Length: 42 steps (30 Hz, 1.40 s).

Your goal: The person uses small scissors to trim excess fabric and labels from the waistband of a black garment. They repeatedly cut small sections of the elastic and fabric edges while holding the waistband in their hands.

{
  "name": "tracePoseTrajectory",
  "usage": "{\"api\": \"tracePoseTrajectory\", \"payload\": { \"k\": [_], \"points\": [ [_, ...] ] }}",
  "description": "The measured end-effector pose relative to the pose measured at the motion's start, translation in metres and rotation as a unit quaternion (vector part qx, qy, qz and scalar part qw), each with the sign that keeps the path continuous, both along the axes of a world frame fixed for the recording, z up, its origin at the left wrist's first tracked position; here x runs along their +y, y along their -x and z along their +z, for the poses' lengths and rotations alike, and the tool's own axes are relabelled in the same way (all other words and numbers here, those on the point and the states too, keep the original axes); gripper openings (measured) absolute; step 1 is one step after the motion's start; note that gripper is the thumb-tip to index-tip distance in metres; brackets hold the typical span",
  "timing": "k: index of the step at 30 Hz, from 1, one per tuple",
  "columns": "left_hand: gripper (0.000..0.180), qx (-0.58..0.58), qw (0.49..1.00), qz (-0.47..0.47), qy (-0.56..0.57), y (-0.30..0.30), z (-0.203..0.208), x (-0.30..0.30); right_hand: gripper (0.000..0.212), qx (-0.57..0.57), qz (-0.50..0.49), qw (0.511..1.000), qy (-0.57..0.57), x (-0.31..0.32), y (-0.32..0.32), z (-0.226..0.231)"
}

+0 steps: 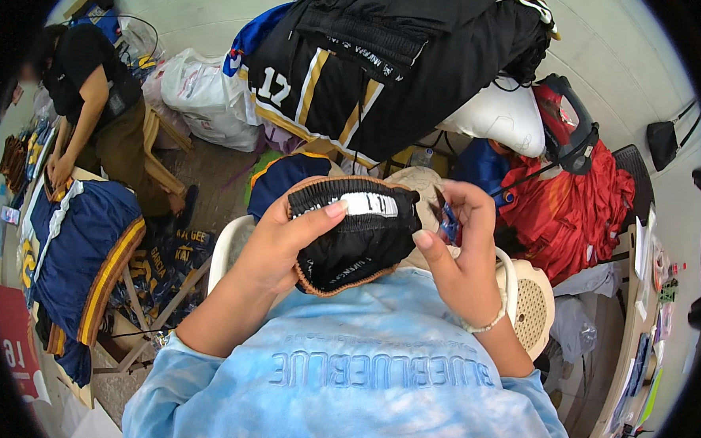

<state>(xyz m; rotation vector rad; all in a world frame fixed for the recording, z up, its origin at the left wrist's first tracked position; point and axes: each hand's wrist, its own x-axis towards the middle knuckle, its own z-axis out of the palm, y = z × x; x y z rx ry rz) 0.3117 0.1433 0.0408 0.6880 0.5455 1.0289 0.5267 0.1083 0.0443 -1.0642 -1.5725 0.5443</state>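
My left hand [286, 243] is closed on a bunched black elastic-waisted garment [349, 247], which looks like shorts. Its thumb presses on a white printed strip [367, 204] along the gathered waistband. Brownish-orange trim runs round the lower edge, and the garment is above my lap. At its right end, my right hand [467, 257] has its fingers curled round a small pointed dark-and-blue tool [448, 224]. The fingers partly hide this tool, so its exact kind is unclear.
Ahead lies a heap of black jerseys and shorts [318, 82] with gold and white stripes. Red fabric [580, 215] and a clothes iron [569, 127] are at right. At left, a co-worker [96, 87] handles navy garments [88, 237]. White bags [206, 92] stand behind.
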Motion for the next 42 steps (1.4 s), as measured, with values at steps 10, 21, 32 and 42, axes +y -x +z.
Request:
{"api": "tracePoseTrajectory", "payload": {
  "k": [10, 21, 32, 42],
  "points": [
    [0.028, 0.01, 0.999, 0.036, 0.01, -0.001, 0.006, -0.004, 0.044, -0.259, 0.013, 0.961, -0.093, -0.007, -0.002, 0.016],
    [0.036, 0.031, 0.999, 0.027, 0.026, 0.002, -0.002, 0.003, 0.045, -0.257, -0.025, 0.954, -0.153, -0.006, -0.003, 0.011],
    [0.031, -0.003, 1.0, 0.009, 0.026, -0.001, 0.001, -0.001, 0.048, -0.246, 0.001, 0.956, -0.163, -0.003, 0.0, 0.005],
    [0.029, 0.002, 1.0, 0.001, 0.018, -0.001, 0.002, -0.004, 0.044, -0.254, 0.008, 0.95, -0.18, -0.002, 0.002, 0.006]
  ]
}}
